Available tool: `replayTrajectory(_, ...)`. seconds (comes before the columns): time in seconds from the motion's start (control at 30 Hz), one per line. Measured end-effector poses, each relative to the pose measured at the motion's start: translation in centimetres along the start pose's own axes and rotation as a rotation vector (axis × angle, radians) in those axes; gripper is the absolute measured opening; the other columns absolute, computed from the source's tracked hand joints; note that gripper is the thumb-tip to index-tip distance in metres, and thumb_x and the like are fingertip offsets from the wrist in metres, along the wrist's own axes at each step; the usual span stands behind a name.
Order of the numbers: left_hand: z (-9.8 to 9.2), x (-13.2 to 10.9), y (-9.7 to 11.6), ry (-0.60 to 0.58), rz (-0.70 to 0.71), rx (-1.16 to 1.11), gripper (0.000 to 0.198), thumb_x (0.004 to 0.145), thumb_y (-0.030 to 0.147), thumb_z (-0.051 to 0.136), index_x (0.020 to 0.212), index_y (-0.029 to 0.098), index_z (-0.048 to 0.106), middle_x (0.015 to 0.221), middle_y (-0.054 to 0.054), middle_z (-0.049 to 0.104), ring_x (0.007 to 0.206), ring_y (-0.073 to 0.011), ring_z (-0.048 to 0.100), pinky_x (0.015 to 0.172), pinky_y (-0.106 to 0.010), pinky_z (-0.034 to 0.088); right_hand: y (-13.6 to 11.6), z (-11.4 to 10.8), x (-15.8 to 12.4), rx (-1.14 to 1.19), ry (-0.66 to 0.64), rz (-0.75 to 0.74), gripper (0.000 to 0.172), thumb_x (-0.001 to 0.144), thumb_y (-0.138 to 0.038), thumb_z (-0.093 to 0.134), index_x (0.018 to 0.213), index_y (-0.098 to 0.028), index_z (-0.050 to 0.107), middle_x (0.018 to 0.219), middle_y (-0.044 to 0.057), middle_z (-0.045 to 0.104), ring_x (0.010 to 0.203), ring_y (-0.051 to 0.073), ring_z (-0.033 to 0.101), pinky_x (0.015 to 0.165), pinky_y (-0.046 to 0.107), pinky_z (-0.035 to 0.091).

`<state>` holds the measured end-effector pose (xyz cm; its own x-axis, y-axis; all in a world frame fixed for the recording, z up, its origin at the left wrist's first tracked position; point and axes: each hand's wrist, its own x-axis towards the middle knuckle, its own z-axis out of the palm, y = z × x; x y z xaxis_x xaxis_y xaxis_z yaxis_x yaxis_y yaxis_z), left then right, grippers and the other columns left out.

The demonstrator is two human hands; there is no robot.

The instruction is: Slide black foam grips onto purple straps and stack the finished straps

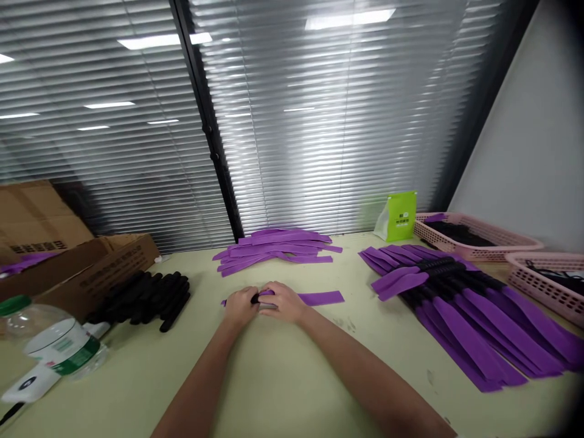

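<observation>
My left hand (241, 308) is closed around a black foam tube (254, 298); only its dark end shows between the hands. Close beside it, my right hand (281, 302) pinches a purple strip (322, 298) at the tube's end. The strip's flat tail lies to the right on the table, and a bit of purple shows left of my left hand. How far the strip runs inside the tube is hidden. Beyond the hands lies a pile of loose purple strips (278, 248). To the right are several purple strips with black tubes around their middles (479, 304).
A heap of black tubes (148, 298) lies left, beside an open cardboard box (114, 267). Nearer are a plastic bottle (59, 340) and a white power strip (34, 383). A green bag (401, 218) and two pink baskets (493, 250) stand back right. Window blinds (319, 134) rise behind the table.
</observation>
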<state>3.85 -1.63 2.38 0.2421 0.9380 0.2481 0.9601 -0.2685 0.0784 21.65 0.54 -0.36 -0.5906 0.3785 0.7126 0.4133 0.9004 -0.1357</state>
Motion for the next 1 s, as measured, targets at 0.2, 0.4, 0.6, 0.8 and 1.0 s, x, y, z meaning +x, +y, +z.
replayTrajectory(0.2,-0.3,0.0,-0.4,0.011,-0.019,0.023,0.011,0.082,0.026,0.051,0.086,0.022,0.060,0.091,-0.003,0.067,0.086,-0.0197,0.062,0.063,-0.027,0.036,0.2,-0.3,-0.2,0.082,0.091,0.032,0.027,0.091,-0.038,0.052,0.102,-0.022,0.071,0.094,0.007,0.065,0.085,0.015,0.057,0.078,0.029,0.051)
replayTrajectory(0.4,0.0,-0.1,0.0,0.006,0.002,0.025,0.011,0.080,0.023,0.050,0.084,0.022,0.060,0.090,-0.003,0.067,0.084,-0.0202,0.062,0.063,-0.027,0.035,-0.5,-0.3,-0.1,0.075,0.088,-0.015,0.026,0.093,-0.033,0.049,0.099,-0.020,0.071,0.097,0.007,0.067,0.087,0.015,0.058,0.081,0.029,0.050)
replayTrajectory(0.6,0.3,-0.3,0.5,0.003,0.039,0.003,0.013,0.081,0.025,0.050,0.086,0.022,0.061,0.092,-0.004,0.068,0.085,-0.0208,0.063,0.064,-0.027,0.036,-0.6,0.4,-0.3,0.027,0.056,-0.014,0.027,0.095,-0.032,0.046,0.096,-0.020,0.070,0.097,0.007,0.066,0.084,0.015,0.055,0.080,0.030,0.048)
replayTrajectory(0.8,0.2,-0.3,0.5,-0.016,0.090,-0.022,0.018,0.078,0.031,0.056,0.092,0.023,0.063,0.094,-0.002,0.069,0.086,-0.0212,0.063,0.066,-0.027,0.038,-0.5,0.6,-0.1,0.008,-0.022,0.000,0.027,0.090,-0.041,0.053,0.086,-0.022,0.072,0.096,0.005,0.063,0.085,0.016,0.054,0.079,0.029,0.046)
replayTrajectory(1.0,-0.3,0.1,-0.6,0.057,0.003,0.020,0.014,0.085,0.027,0.050,0.092,0.021,0.060,0.095,-0.005,0.067,0.091,-0.0215,0.061,0.075,-0.028,0.039,0.6,0.4,-0.2,0.153,0.125,0.122,0.022,0.089,-0.037,0.056,0.089,-0.020,0.071,0.093,0.006,0.061,0.087,0.016,0.055,0.079,0.030,0.047)
